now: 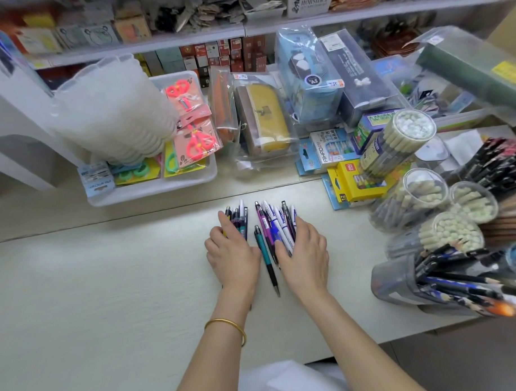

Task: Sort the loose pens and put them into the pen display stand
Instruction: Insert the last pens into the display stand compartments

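Several loose pens lie in two bunches on the pale table [93,283]. My left hand [231,254] rests flat on the left bunch of dark pens [240,218], fingers straight. My right hand [305,253] lies flat over the right bunch of white, blue and purple pens [276,221]. Between my hands lies a teal and black pen [266,259], its tip toward me. A stack of translucent white pen stand cups [113,112] leans at the back left.
A white tray [151,190] with carded scissors stands behind the pens. Pencil cases in plastic bags [263,119] stand at the back. Clear tubs of pencils [420,198] and a grey pencil holder [400,278] crowd the right side. Shelves of boxes run behind.
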Motion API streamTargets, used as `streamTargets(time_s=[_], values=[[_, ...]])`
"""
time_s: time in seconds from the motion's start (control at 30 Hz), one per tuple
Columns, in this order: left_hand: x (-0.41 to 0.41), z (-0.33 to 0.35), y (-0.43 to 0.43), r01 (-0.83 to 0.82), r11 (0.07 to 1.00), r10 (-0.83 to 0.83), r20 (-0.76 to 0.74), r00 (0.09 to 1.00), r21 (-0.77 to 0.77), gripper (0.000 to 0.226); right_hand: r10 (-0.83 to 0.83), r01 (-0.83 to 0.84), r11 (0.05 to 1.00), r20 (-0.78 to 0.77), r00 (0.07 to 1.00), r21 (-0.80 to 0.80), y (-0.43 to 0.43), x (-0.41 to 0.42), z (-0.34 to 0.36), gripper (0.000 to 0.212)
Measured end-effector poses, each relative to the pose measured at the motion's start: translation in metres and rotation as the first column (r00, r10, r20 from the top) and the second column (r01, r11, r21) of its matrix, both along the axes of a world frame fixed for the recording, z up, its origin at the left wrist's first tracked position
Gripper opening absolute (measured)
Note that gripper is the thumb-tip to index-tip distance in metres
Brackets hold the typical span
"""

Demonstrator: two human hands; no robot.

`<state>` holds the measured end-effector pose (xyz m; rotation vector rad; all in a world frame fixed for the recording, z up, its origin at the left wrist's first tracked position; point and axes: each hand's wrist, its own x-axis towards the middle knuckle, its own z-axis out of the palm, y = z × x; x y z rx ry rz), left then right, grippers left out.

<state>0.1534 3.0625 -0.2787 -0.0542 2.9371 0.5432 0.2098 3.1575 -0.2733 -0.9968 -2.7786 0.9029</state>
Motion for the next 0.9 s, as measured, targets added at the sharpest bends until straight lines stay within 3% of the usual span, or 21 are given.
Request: streamTargets(time_s=[0.27,0.5,0.9], values=[[-0.013,0.006,-0.001,-0.016,0.998,0.022,0.101,0.995,-0.063,0.077,-0.010,0.006,0.997,-0.046,0.999,-0.074,0.004,0.005,0.004,0.057],[-0.023,0.007,-0.014,-0.020,1.000,0.020,0.077,0.997,0.001,0.036,-0.037,0.023,0.991,-0.101,0.994,-0.133,0.010,0.006,0.004,0.044],[-0.012,0.007,-0.014,-0.008,0.993,-0.002,0.082,0.997,0.119,0.037,-0.153,0.118,0.960,-0.121,0.981,-0.254,0.020,0.012,0.005,0.046]])
